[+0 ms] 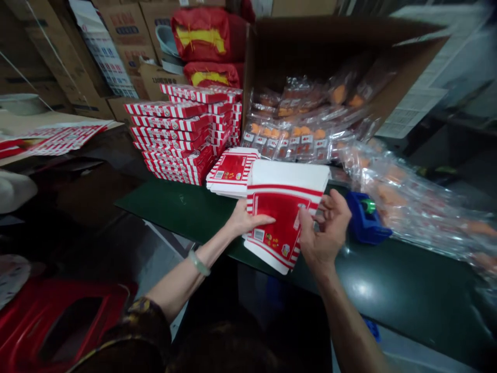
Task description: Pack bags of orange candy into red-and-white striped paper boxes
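Observation:
A flat red and white striped carton [279,207] is held up over the table's front edge. My left hand [244,220] grips its left side, thumb across the red face. At the right side, my right hand [326,225] has its thumb near the carton's edge with the fingers curled behind; whether it grips the carton cannot be made out. Just behind lies a pile of similar flat cartons [233,168]. To the left of that pile rise stacks of folded striped boxes [171,137].
A large cardboard box [349,41] lies open at the back, with clear plastic packs [295,137] in it and more packs [404,191] spilling right. A blue tape dispenser [367,217] sits on the green table [388,280]. A red stool [70,321] stands lower left.

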Tool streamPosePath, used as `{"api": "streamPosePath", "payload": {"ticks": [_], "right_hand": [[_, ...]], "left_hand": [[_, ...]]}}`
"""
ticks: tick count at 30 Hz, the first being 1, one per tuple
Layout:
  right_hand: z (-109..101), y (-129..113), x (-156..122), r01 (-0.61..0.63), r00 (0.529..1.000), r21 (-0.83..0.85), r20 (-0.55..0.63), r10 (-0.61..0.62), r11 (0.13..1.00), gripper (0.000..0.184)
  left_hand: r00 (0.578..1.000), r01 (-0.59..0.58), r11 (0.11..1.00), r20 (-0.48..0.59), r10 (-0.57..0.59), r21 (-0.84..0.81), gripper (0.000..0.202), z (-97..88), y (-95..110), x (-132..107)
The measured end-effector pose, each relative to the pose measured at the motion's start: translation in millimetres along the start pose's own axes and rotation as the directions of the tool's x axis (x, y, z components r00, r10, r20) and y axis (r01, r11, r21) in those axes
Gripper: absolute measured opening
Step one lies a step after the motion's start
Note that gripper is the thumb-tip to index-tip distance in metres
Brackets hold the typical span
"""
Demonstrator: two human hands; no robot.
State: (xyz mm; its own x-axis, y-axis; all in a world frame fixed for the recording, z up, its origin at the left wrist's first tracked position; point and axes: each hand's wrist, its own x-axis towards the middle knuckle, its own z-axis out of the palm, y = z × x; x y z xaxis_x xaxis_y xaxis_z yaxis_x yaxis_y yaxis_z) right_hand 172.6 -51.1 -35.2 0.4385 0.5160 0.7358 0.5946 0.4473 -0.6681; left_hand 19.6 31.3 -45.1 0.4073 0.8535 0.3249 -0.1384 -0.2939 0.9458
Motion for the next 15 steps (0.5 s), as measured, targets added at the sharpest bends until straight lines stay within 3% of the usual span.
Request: {"api": "streamPosePath", "payload": {"ticks": [2, 5, 10, 13, 15], "right_hand": [[-5, -6, 6, 0.091, 0.996, 0.001, 0.009, -0.091, 0.996, 0.054], [-9, -11, 9, 0.120, 0.990, 0.058, 0.073, -0.124, 0.991, 0.053], [-15, -12, 13, 0.268, 0.951, -0.075, 0.181, -0.251, 0.960, 0.049], [-13, -10, 18, 0.323, 0.938, -0.055, 0.150, -0.312, 0.945, 0.043], [-8, -7, 23, 0.326, 0.939, -0.018, 0.119, -0.322, 0.945, 0.041]], "left_hand": [[1.000, -0.015, 1.000, -0.016, 0.016, 0.025, 0.039, -0.1, 0, -8], [0.996, -0.045, 0.998, -0.073, 0.048, 0.049, 0.051, 3.1, -3, -13], [0.921, -0.298, 0.954, -0.251, 0.298, 0.040, 0.093, 10.9, -4, -15], [0.881, -0.401, 0.916, -0.260, 0.395, 0.033, 0.083, 9.9, 8, -14], [0.872, -0.404, 0.908, -0.255, 0.419, 0.111, 0.074, 4.9, 19, -12]]}}
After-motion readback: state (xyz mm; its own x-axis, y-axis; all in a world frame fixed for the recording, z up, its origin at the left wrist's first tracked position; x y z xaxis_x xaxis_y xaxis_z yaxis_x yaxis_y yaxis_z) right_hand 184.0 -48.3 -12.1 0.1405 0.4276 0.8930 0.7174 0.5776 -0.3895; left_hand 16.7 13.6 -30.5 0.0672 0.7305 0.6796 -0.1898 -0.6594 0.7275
